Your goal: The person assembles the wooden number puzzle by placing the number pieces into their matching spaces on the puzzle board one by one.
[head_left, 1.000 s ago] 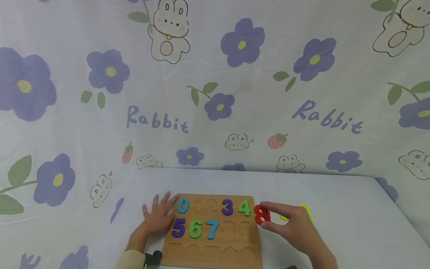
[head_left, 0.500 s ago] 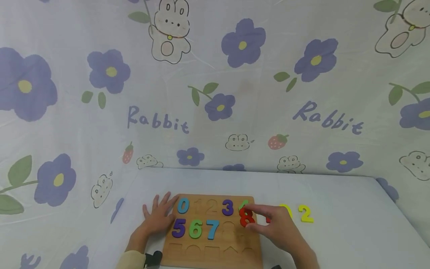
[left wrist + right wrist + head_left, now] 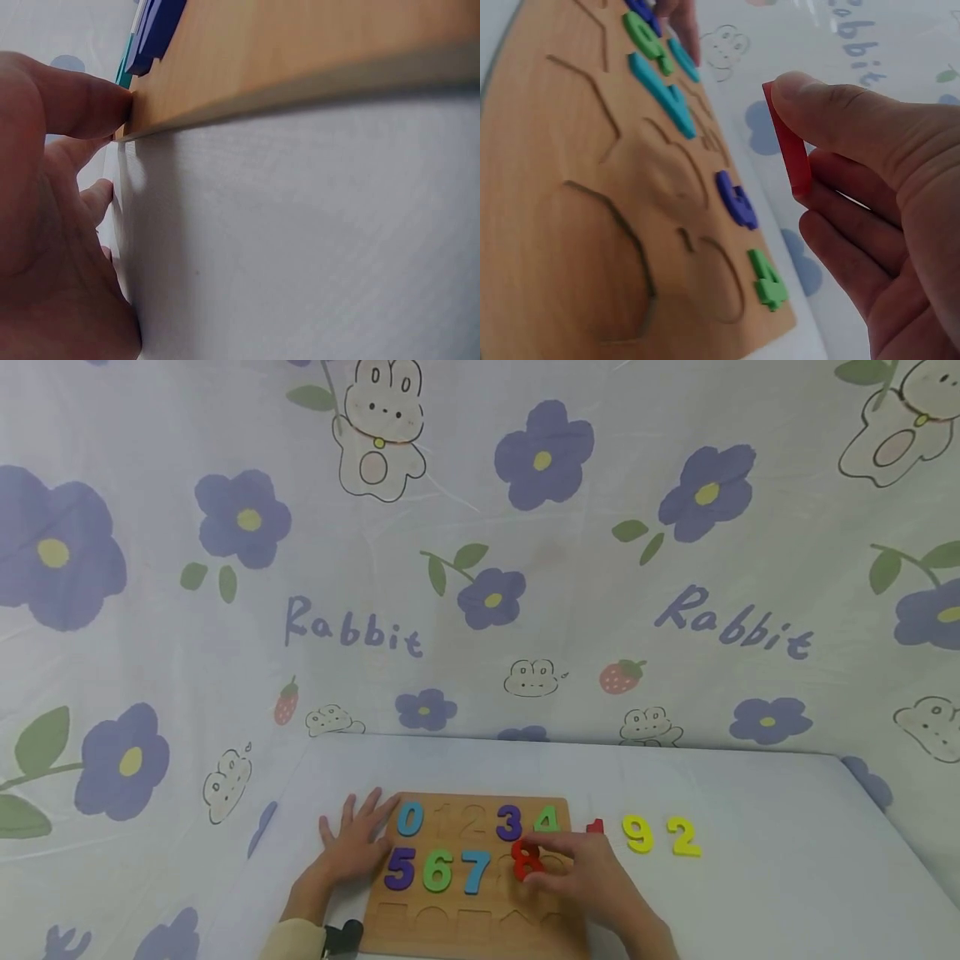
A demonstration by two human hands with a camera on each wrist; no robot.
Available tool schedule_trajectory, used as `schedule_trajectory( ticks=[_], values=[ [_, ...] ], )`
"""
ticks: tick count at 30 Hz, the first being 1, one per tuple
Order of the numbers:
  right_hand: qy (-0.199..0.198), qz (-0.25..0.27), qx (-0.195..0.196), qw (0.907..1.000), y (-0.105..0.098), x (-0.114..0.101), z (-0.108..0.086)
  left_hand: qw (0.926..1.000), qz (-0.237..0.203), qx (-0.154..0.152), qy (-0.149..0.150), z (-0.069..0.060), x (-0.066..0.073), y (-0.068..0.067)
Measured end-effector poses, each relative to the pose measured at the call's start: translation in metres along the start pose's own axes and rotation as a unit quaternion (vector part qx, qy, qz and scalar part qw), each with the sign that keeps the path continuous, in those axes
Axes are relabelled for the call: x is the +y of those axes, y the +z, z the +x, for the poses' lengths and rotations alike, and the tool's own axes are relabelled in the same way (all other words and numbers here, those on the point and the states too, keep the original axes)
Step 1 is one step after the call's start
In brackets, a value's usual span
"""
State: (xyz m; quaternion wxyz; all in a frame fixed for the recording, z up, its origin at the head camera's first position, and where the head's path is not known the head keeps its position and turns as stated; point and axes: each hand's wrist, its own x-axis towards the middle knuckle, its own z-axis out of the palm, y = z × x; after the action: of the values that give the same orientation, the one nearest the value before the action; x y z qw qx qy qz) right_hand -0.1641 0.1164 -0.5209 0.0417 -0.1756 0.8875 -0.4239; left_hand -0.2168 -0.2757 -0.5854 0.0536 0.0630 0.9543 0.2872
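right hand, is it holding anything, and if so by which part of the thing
The right hand pinches the red number 8 by its top and bottom ends.

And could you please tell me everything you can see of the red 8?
The red 8 looks like a flat, rigid digit with two loops; its material is unclear. A straight edge shows in the right wrist view. Pinched in the right hand, it is held above the board, right of the blue 7, unseated.
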Motion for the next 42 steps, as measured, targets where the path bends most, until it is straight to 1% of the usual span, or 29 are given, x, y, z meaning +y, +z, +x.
schedule_trajectory(
  ticks=[4,9,14,18,23,33,39,42],
  values=[
    [0.01,0.004,-0.017,0.9998,0.008,0.004,0.003,1.0,0.0,0.001,0.0,-0.001,0.0,0.0],
    [-0.006,0.008,-0.028,0.9996,0.017,0.009,0.006,1.0,-0.003,0.005,0.003,-0.001,0.0,0.0],
    [-0.022,-0.022,-0.048,0.9984,0.024,0.011,0.008,1.0,-0.002,0.005,0.002,0.0,-0.001,0.0],
    [-0.019,-0.048,-0.068,0.9963,0.029,0.012,0.01,1.0,-0.001,0.006,0.002,0.0,-0.002,0.001],
    [-0.012,-0.064,-0.084,0.9943,0.034,0.012,0.013,1.0,-0.001,0.006,0.002,0.0,-0.001,0.001],
    [-0.01,-0.084,-0.069,0.994,0.037,0.008,0.01,1.0,0.003,0.006,-0.002,0.001,-0.002,0.002],
    [-0.018,-0.083,-0.059,0.9946,0.038,0.004,0.008,1.0,0.0,0.003,-0.008,0.001,-0.001,0.002],
    [-0.015,-0.082,-0.054,0.995,0.04,0.003,0.008,1.0,-0.002,-0.001,-0.008,0.002,-0.002,0.002]
  ],
)
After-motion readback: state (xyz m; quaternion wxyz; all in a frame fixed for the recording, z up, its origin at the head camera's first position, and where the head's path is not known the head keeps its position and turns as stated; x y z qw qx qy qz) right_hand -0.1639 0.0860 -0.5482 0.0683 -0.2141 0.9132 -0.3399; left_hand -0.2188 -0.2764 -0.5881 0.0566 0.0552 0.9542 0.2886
